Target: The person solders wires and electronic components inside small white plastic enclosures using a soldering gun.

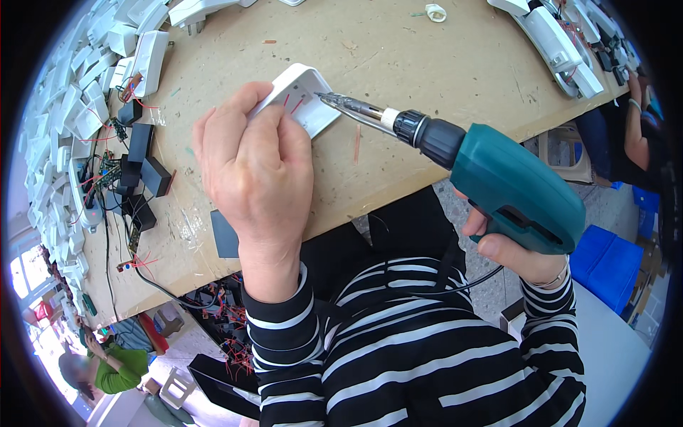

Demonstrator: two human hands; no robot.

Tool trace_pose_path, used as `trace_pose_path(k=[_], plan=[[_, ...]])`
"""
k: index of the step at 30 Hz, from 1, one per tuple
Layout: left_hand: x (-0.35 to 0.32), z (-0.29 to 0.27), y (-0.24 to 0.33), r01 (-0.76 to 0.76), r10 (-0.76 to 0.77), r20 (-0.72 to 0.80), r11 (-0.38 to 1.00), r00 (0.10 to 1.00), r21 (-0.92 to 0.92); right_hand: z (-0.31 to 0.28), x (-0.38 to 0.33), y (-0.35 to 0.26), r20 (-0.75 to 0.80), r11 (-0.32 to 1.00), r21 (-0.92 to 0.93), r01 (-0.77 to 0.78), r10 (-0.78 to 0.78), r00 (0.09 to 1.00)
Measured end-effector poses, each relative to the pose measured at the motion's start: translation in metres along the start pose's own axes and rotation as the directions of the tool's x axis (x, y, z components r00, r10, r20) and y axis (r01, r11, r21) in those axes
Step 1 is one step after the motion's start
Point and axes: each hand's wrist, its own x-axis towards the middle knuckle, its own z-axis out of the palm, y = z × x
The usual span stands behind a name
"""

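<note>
With fingers wrapped round its near side, my left hand (260, 160) holds a white plastic housing (316, 121) just above the table. Its open inside faces right, and short red wires show within. My right hand (509, 245) grips a teal pistol-shaped soldering gun (516, 181) with a black collar and a long metal nose. The nose points left, its tip at the housing's open mouth; whether it touches anything inside I cannot tell. My left palm hides part of the housing.
Many white housings (71, 128) pile up along the table's left edge, beside black boxes (153, 176) and small wired circuit boards (107, 171). More housings (562, 53) lie far right. A bin of red-wired parts (231, 327) stands below the near edge. Other people sit at left and right.
</note>
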Motion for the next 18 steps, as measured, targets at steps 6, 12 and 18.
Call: trace_pose_path(k=[6, 12, 18], plan=[[0.0061, -0.0017, -0.0008, -0.051, 0.053, 0.043, 0.998, 0.998, -0.036, 0.0044, -0.0017, -0.0010, -0.056, 1.000, 0.006, -0.012, 0.012, 0.998], [0.0044, 0.0028, -0.0002, -0.081, 0.081, 0.030, 0.997, 0.996, -0.008, 0.0026, -0.0007, 0.0026, -0.031, 0.999, -0.037, 0.020, -0.021, 0.999], [0.0029, 0.0044, 0.0000, -0.055, 0.056, 0.028, 0.998, 0.998, -0.022, 0.0051, 0.0059, 0.0005, -0.032, 0.998, -0.049, 0.037, -0.039, 0.999]])
